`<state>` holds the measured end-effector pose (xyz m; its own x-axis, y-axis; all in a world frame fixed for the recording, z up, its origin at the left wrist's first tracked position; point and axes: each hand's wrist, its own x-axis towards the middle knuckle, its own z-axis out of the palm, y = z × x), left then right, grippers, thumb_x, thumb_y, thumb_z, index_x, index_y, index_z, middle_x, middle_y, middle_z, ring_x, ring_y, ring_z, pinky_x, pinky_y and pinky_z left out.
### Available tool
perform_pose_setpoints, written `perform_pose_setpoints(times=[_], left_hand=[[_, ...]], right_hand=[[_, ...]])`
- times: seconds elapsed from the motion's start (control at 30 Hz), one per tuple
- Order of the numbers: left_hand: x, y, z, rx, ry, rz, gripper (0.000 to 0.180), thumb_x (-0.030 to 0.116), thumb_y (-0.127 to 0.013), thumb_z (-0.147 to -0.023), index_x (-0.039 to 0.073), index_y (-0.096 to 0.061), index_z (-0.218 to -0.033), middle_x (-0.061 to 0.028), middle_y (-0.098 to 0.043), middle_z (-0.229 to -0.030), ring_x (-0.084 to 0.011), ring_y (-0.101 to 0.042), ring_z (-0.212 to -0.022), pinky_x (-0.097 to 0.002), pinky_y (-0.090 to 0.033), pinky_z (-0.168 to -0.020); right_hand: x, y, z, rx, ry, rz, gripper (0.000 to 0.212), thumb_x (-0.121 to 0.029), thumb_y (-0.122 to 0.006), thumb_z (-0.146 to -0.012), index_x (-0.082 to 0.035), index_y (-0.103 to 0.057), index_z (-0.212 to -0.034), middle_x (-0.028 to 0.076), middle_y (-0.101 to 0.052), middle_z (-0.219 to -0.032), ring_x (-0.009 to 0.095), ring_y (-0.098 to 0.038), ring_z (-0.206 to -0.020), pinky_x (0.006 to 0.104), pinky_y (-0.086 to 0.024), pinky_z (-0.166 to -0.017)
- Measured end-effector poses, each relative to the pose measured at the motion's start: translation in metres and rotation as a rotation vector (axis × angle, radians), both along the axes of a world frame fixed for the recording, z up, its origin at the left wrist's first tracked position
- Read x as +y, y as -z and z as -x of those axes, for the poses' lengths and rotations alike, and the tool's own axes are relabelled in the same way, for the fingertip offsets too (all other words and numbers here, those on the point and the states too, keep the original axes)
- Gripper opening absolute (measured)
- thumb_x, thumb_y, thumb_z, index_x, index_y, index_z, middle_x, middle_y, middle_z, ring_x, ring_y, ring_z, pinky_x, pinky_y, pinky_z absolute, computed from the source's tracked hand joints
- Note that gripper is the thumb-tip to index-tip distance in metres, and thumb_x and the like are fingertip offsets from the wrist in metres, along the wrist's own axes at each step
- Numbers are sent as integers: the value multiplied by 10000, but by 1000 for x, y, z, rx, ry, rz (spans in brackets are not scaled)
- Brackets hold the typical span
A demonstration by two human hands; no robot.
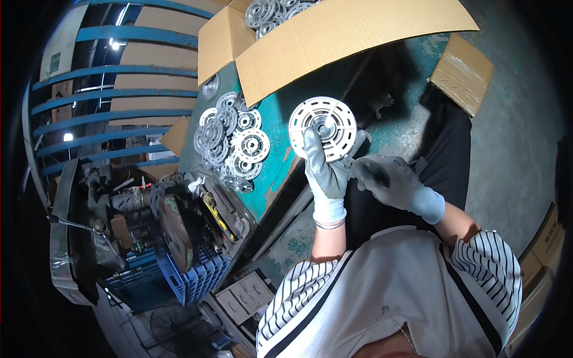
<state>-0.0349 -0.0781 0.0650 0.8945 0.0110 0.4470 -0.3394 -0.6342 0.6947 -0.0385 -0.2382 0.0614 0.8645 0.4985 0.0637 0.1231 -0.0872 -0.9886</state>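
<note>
A round silver metal disc, with slots around its rim and a hub in the middle, is held up in front of me. My left hand, in a grey-coated glove, grips it from below with the thumb across its face. Just below and right of the disc is my right hand, gloved alike, its fingers curled closed near the left hand. Whatever those fingers may hold is hidden. To the left, several similar metal discs lie heaped on the green tabletop.
A cardboard box with more discs stands at the far side. A taped cardboard piece lies at the far right. Left of the table are a blue plastic crate, machine parts and blue metal bars.
</note>
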Motion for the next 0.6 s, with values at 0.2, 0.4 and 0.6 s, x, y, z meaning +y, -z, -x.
perform_pose_setpoints(times=[0.2, 0.4, 0.6], left_hand=[[2, 17, 0, -147, -84, -30, 435, 47, -507, -895, -135, -430, -1283, -246, -619, -1139, -328, -607, -1070, -410, -410, -985], [-3, 18, 0, -73, -86, -88, 429, 75, -459, -948, -131, -375, -1314, -228, -631, -1122, -302, -604, -1076, -398, -433, -967], [-19, 0, -5, 221, 127, 1325, 343, 82, -406, -987, -123, -395, -1262, -194, -635, -1108, -313, -607, -1048, -392, -496, -915]], right_hand=[[4, 11, -2, -79, 31, -7, 164, -199, -534, -933, -50, -582, -885, 82, -596, -726, 241, -599, -661, 339, -465, -622], [8, 18, 1, -213, 114, 190, 156, -143, -605, -866, -41, -614, -985, 85, -649, -809, 233, -656, -729, 342, -501, -666], [6, 31, 0, -123, 137, -35, 262, -98, -653, -815, -18, -613, -1060, 143, -661, -880, 302, -654, -766, 351, -516, -701]])
